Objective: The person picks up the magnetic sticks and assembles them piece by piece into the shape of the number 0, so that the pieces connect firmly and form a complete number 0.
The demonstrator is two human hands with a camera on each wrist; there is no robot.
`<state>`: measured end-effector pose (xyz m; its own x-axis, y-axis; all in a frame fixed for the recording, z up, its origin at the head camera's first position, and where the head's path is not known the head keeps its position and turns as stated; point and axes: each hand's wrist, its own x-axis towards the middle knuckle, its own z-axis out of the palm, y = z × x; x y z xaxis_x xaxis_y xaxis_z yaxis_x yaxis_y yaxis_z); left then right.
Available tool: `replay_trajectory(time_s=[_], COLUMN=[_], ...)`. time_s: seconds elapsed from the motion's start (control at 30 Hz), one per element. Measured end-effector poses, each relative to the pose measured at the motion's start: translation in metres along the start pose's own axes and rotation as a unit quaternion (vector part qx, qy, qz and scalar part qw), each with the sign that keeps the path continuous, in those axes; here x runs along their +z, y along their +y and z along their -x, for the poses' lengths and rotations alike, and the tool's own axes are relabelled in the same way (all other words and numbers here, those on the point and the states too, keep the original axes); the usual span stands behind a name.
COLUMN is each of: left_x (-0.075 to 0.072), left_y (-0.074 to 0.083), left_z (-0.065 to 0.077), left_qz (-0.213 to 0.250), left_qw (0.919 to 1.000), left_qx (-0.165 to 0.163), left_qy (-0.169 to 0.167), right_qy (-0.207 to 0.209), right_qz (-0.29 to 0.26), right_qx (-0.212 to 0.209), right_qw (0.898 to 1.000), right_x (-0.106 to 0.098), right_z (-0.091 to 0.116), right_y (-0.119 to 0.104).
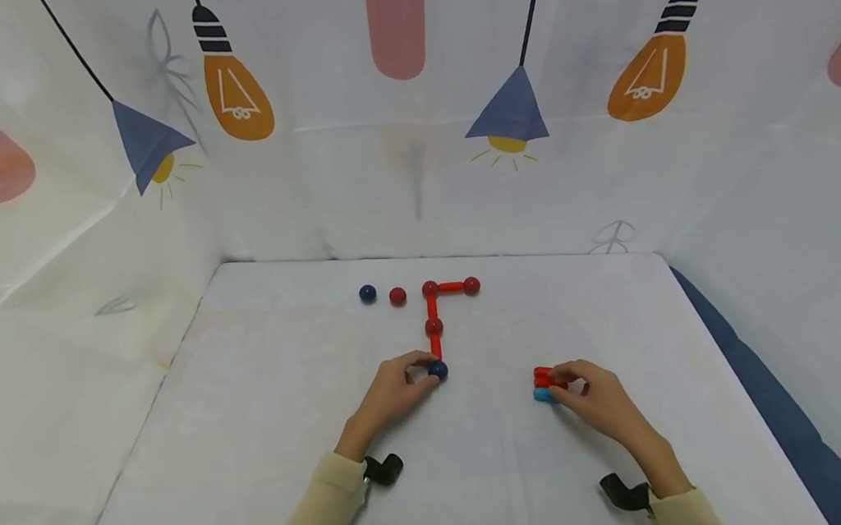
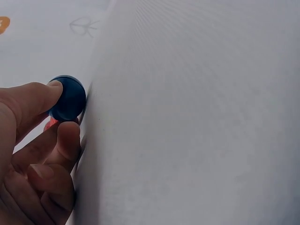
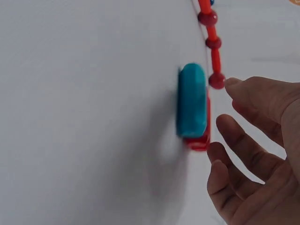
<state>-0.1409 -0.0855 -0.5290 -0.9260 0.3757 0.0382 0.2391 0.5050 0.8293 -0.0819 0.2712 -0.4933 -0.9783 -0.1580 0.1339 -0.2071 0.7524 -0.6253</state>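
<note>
Chain (image 1: 432,307) of red sticks (image 1: 451,287) and red balls (image 1: 434,326) lies joined; left hand (image 1: 393,390) pinches blue ball (image 1: 440,370) at its near end. Loose balls (image 1: 397,297) and sticks (image 1: 543,394) remain; right hand (image 1: 598,401) curves at the latter, grip unclear.

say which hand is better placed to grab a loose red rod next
Probably the right hand: it is at the loose red rods, while the left hand pinches a dark-blue ball.

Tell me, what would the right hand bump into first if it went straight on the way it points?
Most likely the red sticks, right at the fingertips of the right hand, with the blue stick beside them. Whether the fingers already touch them is hard to tell.
</note>
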Motion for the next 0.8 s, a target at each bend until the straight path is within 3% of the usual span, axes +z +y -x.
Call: replay_trajectory(time_s=[0.37, 0.8], left_x=[0.002, 0.004], left_y=[-0.001, -0.005], left_z=[0.001, 0.002], left_qz=[0.001, 0.004], left_qw=[0.9992, 0.9984], left_qx=[-0.017, -0.031], left_qy=[0.037, 0.047], right_qy=[-0.016, -0.012], right_qz=[-0.006, -0.001], right_qx=[0.044, 0.023], right_qw=[0.999, 1.000], right_x=[0.000, 0.003], right_z=[0.014, 0.016], right_y=[0.014, 0.015])
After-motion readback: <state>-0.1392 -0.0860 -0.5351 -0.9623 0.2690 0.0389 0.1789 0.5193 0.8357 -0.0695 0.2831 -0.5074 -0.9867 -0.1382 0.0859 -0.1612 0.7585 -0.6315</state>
